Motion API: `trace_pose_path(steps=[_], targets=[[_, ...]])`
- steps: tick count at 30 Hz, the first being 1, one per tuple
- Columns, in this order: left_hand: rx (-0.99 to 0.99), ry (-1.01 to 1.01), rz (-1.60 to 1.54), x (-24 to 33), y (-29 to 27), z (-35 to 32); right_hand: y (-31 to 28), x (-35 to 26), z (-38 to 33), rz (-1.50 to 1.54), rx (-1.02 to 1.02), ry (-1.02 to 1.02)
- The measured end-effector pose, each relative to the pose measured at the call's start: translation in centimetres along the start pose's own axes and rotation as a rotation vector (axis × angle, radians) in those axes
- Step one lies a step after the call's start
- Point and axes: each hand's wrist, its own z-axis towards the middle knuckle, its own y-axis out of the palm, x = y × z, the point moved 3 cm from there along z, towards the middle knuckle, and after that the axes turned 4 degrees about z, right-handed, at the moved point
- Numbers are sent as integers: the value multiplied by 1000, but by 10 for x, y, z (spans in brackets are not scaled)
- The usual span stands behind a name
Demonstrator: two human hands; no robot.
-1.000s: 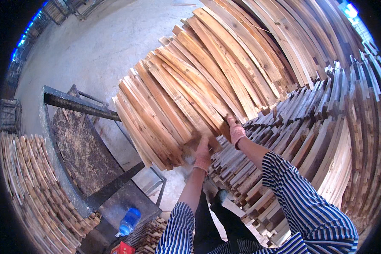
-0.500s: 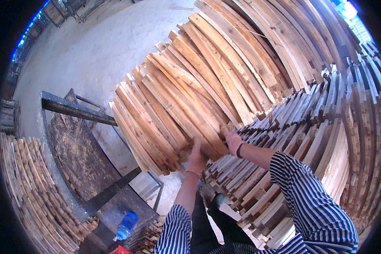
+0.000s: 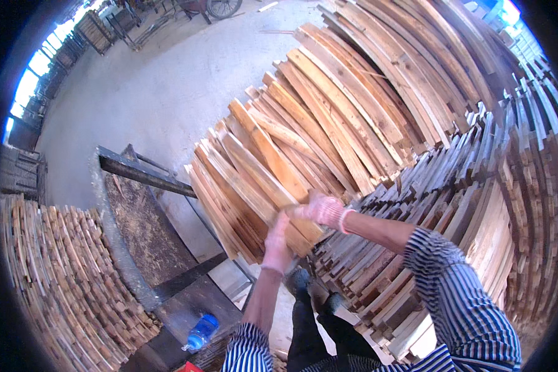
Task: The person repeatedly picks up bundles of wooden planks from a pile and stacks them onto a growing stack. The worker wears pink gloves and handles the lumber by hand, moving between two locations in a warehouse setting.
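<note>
Both my hands wear pale pink gloves and meet at the near end of a wooden board (image 3: pixel 257 168) on a wide stack of rough planks. My left hand (image 3: pixel 277 247) is closed on the board's near end from the left side. Just to the right, my right hand (image 3: pixel 321 209) bends over the board ends from above, its fingers closed on the wood and slightly blurred. Another orange-toned board (image 3: pixel 271 154) slants across the stack beside it. The undersides of the held ends are hidden by my hands.
A dark metal-framed stand (image 3: pixel 146 166) with sawdust on it is at left. A blue plastic bottle (image 3: pixel 203 332) lies near its lower end. More stacked wood (image 3: pixel 74 273) fills the lower left, and board ends (image 3: pixel 378 273) rise close at right. A wheel (image 3: pixel 223 7) shows far off.
My right hand has moved left across the board ends, close to my left hand. A board has shifted and now slants over the stack. The view has turned, moving the scene rightward.
</note>
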Motion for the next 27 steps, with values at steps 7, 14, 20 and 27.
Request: trace_pose_path(steps=[7, 14, 20, 27], targets=[[-34, -67, -100, 20, 41, -85, -37, 4, -113, -1, -266, -98], [-91, -21, 22, 66, 84, -125, -80, -18, -182, 33, -240, -416], [-127, 214, 192, 74, 184, -225, -119, 5, -315, 65, 151, -422], [-544, 533, 547, 27, 272, -271, -202, 73, -400, 770, 101, -859]])
